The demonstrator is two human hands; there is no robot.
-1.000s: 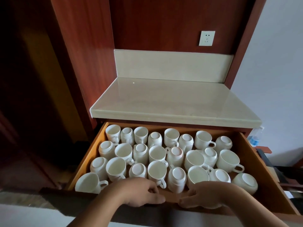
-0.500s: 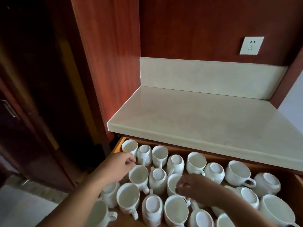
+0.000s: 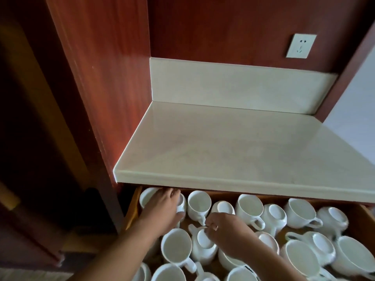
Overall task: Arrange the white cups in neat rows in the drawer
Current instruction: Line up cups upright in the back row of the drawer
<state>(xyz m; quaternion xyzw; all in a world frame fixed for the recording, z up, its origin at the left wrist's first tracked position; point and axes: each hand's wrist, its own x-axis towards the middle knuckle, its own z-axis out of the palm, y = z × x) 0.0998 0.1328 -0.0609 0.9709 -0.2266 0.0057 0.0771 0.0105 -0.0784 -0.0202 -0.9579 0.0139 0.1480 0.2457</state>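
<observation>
Row-squaring in drawer (image 3: 133, 205): my left hand (image 3: 162, 207) grips a back-corner cup (image 3: 182, 205); my right hand (image 3: 229, 230) pinches the neighbouring cup (image 3: 198, 203) by its handle (image 3: 202, 219), presumably to turn it.

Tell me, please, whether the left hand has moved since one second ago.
Yes. The left hand has gone from the front of the drawer to its back-left corner, right under the countertop edge.

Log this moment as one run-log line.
left hand grips back-row white ceramic cup | right hand at neighbouring cup's handle, grip unclear | wooden drawer open, rows untidy
</observation>
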